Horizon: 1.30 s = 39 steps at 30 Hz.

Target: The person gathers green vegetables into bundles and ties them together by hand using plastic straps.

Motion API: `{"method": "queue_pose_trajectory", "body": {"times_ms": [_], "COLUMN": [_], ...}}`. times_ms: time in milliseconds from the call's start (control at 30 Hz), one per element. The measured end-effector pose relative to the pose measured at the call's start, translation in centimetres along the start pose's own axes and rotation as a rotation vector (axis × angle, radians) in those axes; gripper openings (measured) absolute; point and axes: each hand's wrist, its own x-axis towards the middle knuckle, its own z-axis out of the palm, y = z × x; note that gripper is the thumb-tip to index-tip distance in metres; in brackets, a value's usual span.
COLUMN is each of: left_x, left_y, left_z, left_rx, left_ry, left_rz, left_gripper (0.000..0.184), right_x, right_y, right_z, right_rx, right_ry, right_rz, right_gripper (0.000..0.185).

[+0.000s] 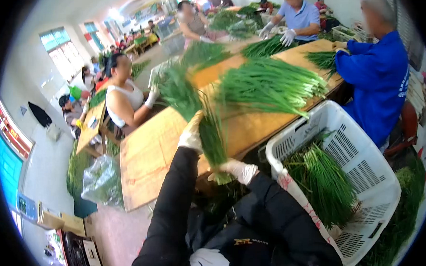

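A bunch of garlic chives [211, 140] stands tilted between my two hands, its leafy top blurred over the table. My left hand [192, 133], in a whitish glove, is closed around the side of the bunch. Lower down, my right hand [240, 171], gloved too, grips the bunch near its bottom end at the table's front edge; its fingertips are partly hidden. A large pile of chives [272, 85] lies just beyond on the wooden table [148, 154], pale stem ends toward the right.
A white plastic crate [363, 175] with more chives [325, 185] stands at my right, against the table. A co-worker in blue [379, 83] sits beyond it. Other gloved people work around the table. A clear plastic bag [101, 180] hangs by the table's left side.
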Motion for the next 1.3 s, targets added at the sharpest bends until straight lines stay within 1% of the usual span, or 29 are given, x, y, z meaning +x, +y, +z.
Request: {"method": "queue_pose_trajectory", "body": {"times_ms": [33,100,133,167,233,267,300,333,400,467,500,567,600,633,700,733,767,833,867,900,967,1000,1033,1100,1133,1167,1233,1267,1300], "left_x": [-2.9,0.4,0.3,0.4,-2.0,-2.0,-4.1,-6.2,-9.4,-13.3,-14.0,-15.9,-13.9,-14.5,-15.2,-14.8,-14.9,-14.8,-14.8,-14.7,-14.6,-14.5,-14.6,-14.6,-15.0,-15.4,-15.1,-15.0,-14.9], "left_y": [0.1,-3.6,-4.6,-5.2,-4.1,-4.0,-3.8,-3.5,-4.2,-4.1,-4.2,-4.8,-7.0,-6.9,-7.0,-8.4,-8.7,-8.7,-8.8,-8.8,-9.0,-9.2,-9.2,-8.9,-8.5,-8.2,-8.6,-8.8,-9.5], "left_z": [1.9,-2.6,-3.2,-3.8,-1.5,-2.8,-3.5,-4.1,-6.7,-4.8,-4.8,-4.8,-8.3,-6.8,-4.9,-5.7,-5.9,-5.9,-6.1,-6.3,-6.8,-7.2,-7.2,-7.0,-6.7,-6.2,-6.6,-6.5,-6.5], "left_rx": [0.228,0.417,0.333,0.329,0.264,0.191,0.583,0.955,0.985,0.461,0.229,0.29,0.344,0.45,0.583,0.578,0.566,0.481,0.474,0.47,0.449,0.424,0.414,0.338,0.371,0.328,0.366,0.391,0.39], "left_ry": [0.113,0.197,0.151,0.155,0.143,0.084,-0.046,-0.065,-0.195,-0.223,-0.253,-0.107,-0.193,-0.205,-0.094,0.038,0.039,0.009,0.01,0.009,0.022,0.007,0.015,-0.013,-0.019,-0.032,-0.073,-0.061,-0.055], "left_rz": [-0.081,-0.081,-0.103,-0.106,-0.131,-0.125,0.147,0.467,0.689,0.146,-0.152,-0.406,-0.393,-0.282,-0.349,-0.297,-0.288,-0.236,-0.21,-0.203,-0.174,-0.181,-0.176,-0.23,-0.221,-0.265,-0.204,-0.177,-0.109], "left_gripper": [0.033,0.04,0.042,0.042,0.04,0.038,0.039,0.039,0.041,0.045,0.047,0.052,0.055,0.05,0.043,0.04,0.04,0.036,0.03,0.03,0.027,0.028,0.028,0.029,0.03,0.03,0.029,0.031,0.035], "right_x": [0.2,-0.4,-0.6,-1.2,-1.5,-1.3,-1.1,-0.9,-1.1,-1.8,-2.0,-2.4,-2.3,-2.2,-3.0,-3.4,-3.3,-2.7,-2.5,-2.4,-2.5,-3.2,-3.4,-3.6,-3.5,-3.6,-3.9,-5.2,-4.6], "right_y": [1.4,2.8,2.9,3.1,2.8,3.1,3.5,3.5,3.5,3.3,3.5,4.8,6.2,7.3,7.5,6.9,6.8,6.3,6.1,5.4,2.9,0.5,-0.5,-1.6,-0.9,-0.6,-0.4,-0.5,1.3], "right_z": [-1.5,-2.6,-2.6,-2.5,-2.4,-2.8,-3.3,-3.4,-3.0,-2.2,-1.6,-0.7,-0.6,0.1,1.3,1.2,1.0,0.9,0.9,1.1,1.8,3.5,4.0,4.3,2.4,0.4,-2.3,-2.0,-2.0], "right_rx": [0.149,0.429,0.497,0.43,0.399,0.406,0.41,0.416,0.431,0.421,0.471,0.442,0.441,0.474,0.263,0.217,0.204,-0.108,-0.242,-0.25,-0.806,-1.0,-1.007,-1.219,-1.05,-0.921,-0.562,-0.382,-0.213], "right_ry": [-0.094,-0.109,-0.194,-0.108,-0.059,-0.093,-0.129,-0.121,-0.104,-0.078,-0.142,-0.076,-0.056,-0.064,-0.068,-0.13,-0.132,-0.192,-0.248,-0.25,-0.312,-0.353,-0.362,-0.378,-0.417,-0.352,-0.131,0.08,0.185], "right_rz": [0.152,0.248,0.228,0.091,0.097,0.111,0.124,0.136,0.149,0.138,0.112,0.163,0.177,0.183,0.228,0.237,0.244,0.33,0.286,0.287,0.588,0.612,0.62,0.689,0.578,0.59,0.466,0.282,0.145], "right_gripper": [0.038,0.028,0.031,0.031,0.033,0.036,0.041,0.043,0.043,0.044,0.041,0.036,0.035,0.031,0.029,0.027,0.027,0.025,0.022,0.022,0.027,0.034,0.034,0.037,0.039,0.041,0.049,0.059,0.064]}}
